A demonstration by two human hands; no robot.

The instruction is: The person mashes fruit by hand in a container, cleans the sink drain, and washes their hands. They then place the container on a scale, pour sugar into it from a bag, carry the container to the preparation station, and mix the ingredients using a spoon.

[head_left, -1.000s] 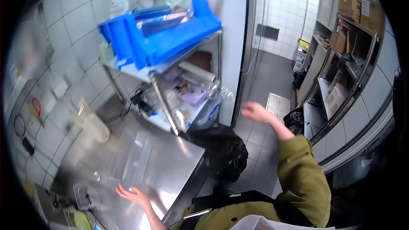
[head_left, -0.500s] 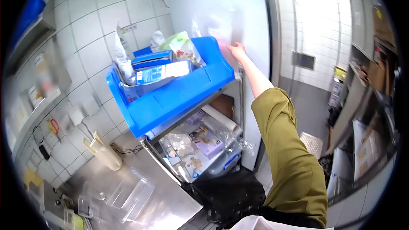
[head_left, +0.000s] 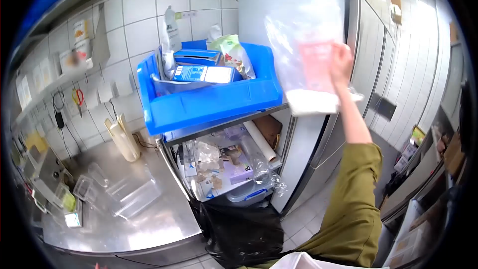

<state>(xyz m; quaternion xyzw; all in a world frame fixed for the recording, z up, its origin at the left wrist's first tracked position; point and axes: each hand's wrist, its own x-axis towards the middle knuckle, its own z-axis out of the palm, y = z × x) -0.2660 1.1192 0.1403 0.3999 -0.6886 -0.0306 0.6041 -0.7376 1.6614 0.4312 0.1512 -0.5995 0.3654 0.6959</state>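
Note:
Raised in front of the pale upright panel, my right hand (head_left: 341, 65) is closed on a clear plastic bag (head_left: 284, 60). The bag has a pink printed patch (head_left: 316, 62) and something white (head_left: 311, 102) filling its bottom. It hangs to the right of a blue bin (head_left: 214, 104), apart from it. Inside the bin are a blue-and-white box (head_left: 206, 73), a darker blue box (head_left: 196, 56) and a green-white packet (head_left: 234, 52). My left hand does not show; a tiny reddish tip at the lower edge is too small to make out.
Under the bin, a shelf holds a purple box (head_left: 241, 172), a white roll (head_left: 260, 140) and a lidded plastic box (head_left: 251, 193). A black bag (head_left: 241, 229) hangs below. Clear containers (head_left: 134, 199) stand on the steel counter (head_left: 164, 224) at left. Shelving lines the right side.
My right hand, reaching behind the bin's right corner before, has come up and to the right, bringing the clear plastic bag out with it. The view has shifted somewhat.

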